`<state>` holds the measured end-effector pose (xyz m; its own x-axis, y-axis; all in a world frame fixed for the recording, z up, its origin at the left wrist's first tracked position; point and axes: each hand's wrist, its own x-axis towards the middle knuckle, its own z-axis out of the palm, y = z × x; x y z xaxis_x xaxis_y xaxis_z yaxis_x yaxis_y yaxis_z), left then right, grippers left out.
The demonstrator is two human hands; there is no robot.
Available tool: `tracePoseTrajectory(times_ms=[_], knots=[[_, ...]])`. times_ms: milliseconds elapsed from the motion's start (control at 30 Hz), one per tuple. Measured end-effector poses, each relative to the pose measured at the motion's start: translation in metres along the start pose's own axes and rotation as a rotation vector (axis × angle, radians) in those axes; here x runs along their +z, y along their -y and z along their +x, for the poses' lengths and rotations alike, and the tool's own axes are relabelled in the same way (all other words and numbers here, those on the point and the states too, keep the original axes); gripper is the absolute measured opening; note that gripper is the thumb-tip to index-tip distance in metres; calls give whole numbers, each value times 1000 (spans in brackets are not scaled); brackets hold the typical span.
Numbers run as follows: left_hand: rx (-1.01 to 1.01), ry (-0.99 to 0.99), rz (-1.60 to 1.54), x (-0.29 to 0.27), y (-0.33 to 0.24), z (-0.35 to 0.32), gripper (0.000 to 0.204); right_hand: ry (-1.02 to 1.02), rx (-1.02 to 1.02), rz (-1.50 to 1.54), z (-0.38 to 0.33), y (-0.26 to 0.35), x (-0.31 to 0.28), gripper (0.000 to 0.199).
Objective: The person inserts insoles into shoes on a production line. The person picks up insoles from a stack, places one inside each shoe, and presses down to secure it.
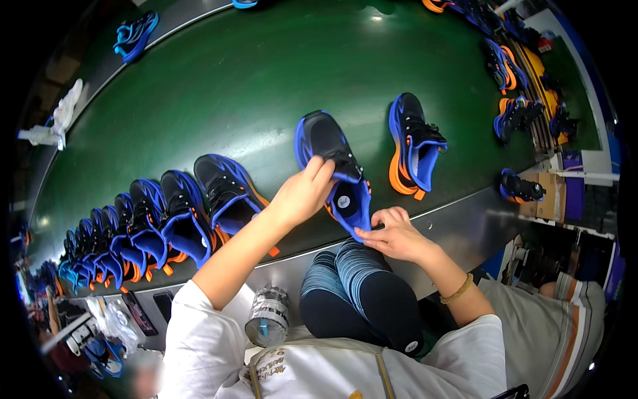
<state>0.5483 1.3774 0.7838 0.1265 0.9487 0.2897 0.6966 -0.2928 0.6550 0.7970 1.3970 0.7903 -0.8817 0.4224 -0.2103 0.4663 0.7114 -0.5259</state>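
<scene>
A black and blue sneaker (325, 143) with orange on its sole lies on the green work surface (266, 86), its opening toward me. My left hand (302, 193) has its fingers closed on the tongue and lace area. At the heel, my right hand (395, 234) pinches the blue collar between thumb and fingers. A round white sticker (343, 201) shows inside the shoe on the insole. To the right, a matching sneaker (413, 143) stands apart from my hands. Below them, on my lap, are stacks of black and blue layered pieces (359, 292) that look like insoles.
A row of similar sneakers (183, 216) lines the near left edge. More sneakers (515, 116) stand at the far right. A metal rail (458, 223) borders the surface in front of me. A clear container (268, 318) sits by my lap. Another person's grey trousers (531, 332) show at right.
</scene>
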Motion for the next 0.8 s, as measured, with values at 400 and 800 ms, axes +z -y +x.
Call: tracePoseTrajectory(times_ms=[400, 800], knots=[[184, -205, 79, 32, -40, 90, 31, -519, 272, 150, -136, 74, -21, 47], [-161, 47, -73, 105, -39, 143, 27, -371, 653, 222, -175, 158, -2, 60]])
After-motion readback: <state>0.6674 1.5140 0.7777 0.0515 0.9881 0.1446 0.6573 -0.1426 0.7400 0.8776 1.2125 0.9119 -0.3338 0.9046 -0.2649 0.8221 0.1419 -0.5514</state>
